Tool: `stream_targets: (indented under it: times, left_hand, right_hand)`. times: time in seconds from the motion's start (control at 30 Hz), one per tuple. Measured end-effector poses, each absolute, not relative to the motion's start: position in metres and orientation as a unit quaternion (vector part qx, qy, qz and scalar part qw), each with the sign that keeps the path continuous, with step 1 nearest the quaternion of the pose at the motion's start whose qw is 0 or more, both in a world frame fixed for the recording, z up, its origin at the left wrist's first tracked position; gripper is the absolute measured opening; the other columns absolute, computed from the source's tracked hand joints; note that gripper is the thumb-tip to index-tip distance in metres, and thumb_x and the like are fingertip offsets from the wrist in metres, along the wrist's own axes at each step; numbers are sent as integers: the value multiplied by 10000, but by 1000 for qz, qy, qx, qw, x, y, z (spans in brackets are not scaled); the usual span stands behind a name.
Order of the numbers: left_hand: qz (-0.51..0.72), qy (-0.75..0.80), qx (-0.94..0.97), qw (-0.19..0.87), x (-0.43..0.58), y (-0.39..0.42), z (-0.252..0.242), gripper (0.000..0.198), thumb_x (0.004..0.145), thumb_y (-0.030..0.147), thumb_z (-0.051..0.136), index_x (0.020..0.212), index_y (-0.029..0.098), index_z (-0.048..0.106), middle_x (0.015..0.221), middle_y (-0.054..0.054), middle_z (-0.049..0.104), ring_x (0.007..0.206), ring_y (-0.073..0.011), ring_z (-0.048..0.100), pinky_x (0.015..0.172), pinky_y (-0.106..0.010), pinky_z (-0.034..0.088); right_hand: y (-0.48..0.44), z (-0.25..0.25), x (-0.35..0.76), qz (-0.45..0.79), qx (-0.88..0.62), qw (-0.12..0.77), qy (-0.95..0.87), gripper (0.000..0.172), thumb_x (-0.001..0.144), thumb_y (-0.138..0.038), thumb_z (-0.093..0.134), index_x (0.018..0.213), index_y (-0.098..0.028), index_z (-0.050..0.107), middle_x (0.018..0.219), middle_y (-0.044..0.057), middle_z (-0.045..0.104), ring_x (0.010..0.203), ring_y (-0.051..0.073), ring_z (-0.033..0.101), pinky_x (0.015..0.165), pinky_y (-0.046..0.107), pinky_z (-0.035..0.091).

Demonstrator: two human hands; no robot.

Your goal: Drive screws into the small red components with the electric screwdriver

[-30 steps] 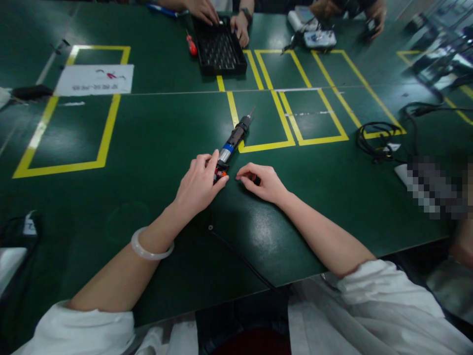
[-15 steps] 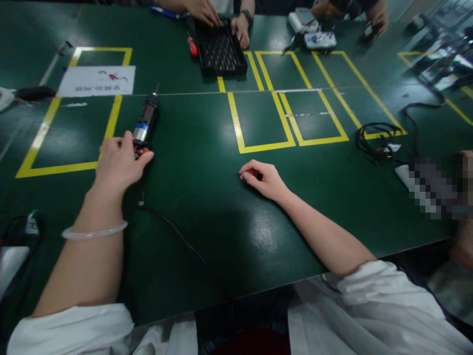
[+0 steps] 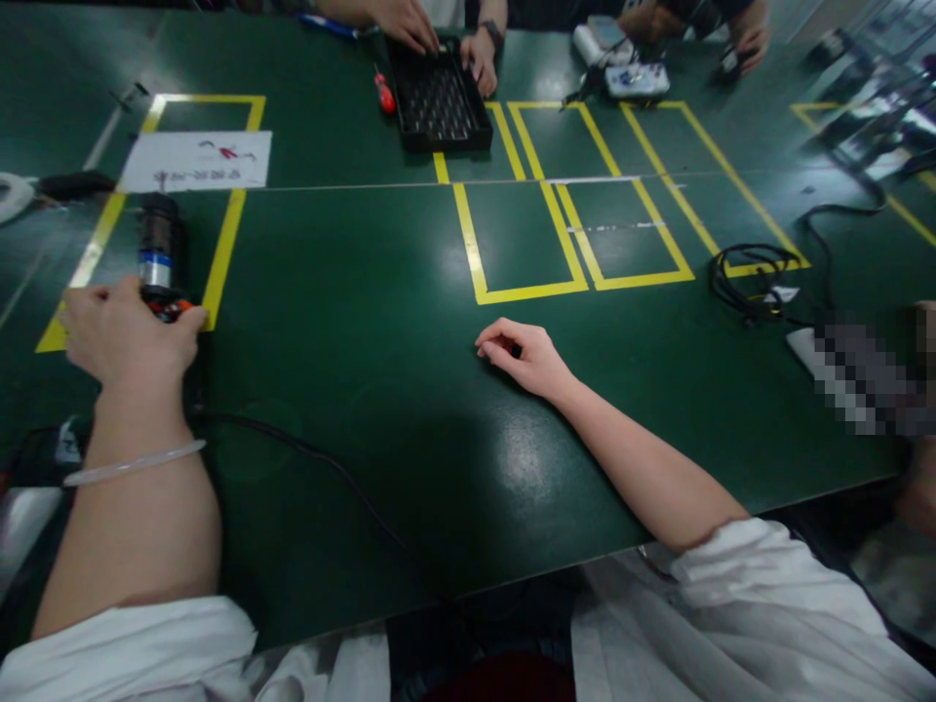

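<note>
My left hand (image 3: 132,331) is closed around the rear end of an electric screwdriver (image 3: 158,244), a black cylinder with a silver and blue band and some orange near my thumb. It lies over the yellow-taped rectangle on the left, its tip pointing away from me towards a white paper sign (image 3: 197,161). From its rear a black cord (image 3: 322,453) trails across the table towards my lap. My right hand (image 3: 523,353) rests on the green table with fingers curled, thumb and forefinger meeting, and nothing visible in it.
Across the table, a co-worker's hands (image 3: 479,60) are at a black tray (image 3: 446,132) of small parts; a red-handled screwdriver (image 3: 384,96) lies beside it. Devices (image 3: 636,80) stand at the back right. A coiled black cable (image 3: 753,278) lies right. Yellow tape marks several rectangles.
My left hand has carried the electric screwdriver leftwards into the left taped rectangle, its cord dragging along. My right hand has stayed where it was.
</note>
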State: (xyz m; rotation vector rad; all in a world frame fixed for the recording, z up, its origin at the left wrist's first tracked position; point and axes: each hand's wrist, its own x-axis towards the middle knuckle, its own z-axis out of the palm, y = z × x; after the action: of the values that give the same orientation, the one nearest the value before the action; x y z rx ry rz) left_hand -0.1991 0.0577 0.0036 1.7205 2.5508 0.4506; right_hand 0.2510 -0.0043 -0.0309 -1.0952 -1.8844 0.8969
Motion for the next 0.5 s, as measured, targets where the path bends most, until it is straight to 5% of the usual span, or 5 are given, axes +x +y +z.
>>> stream_targets:
  times: [0.13, 0.3, 0.5]
  left_hand:
    - [166, 846, 507, -10, -191, 58, 4, 886, 747, 743, 649, 1398, 174, 454, 1459, -99, 446, 1361, -447, 408, 1115, -661, 350]
    - [138, 851, 506, 20, -191, 58, 11, 643, 835, 719, 540, 1166, 169, 574, 1380, -102, 517, 1325, -500, 448, 1022, -740, 371]
    - [155, 837, 525, 3, -184, 59, 18, 512, 987, 564, 373, 1283, 182, 544, 1401, -70, 514, 1350, -446, 434, 1081, -732, 350]
  right_hand:
    - [-4, -32, 251, 360, -432, 378, -735, 139, 941, -262, 576, 938, -168, 679, 806, 23, 729, 627, 111, 599, 628, 240, 459]
    - [-4, -32, 251, 360, -433, 380, -734, 134, 943, -265, 582, 936, -172, 680, 803, 20, 731, 633, 111, 605, 631, 240, 459]
    - [-3, -32, 251, 360, -429, 381, -736, 143, 944, -267, 579, 937, -165, 679, 800, 23, 731, 624, 111, 599, 623, 239, 453]
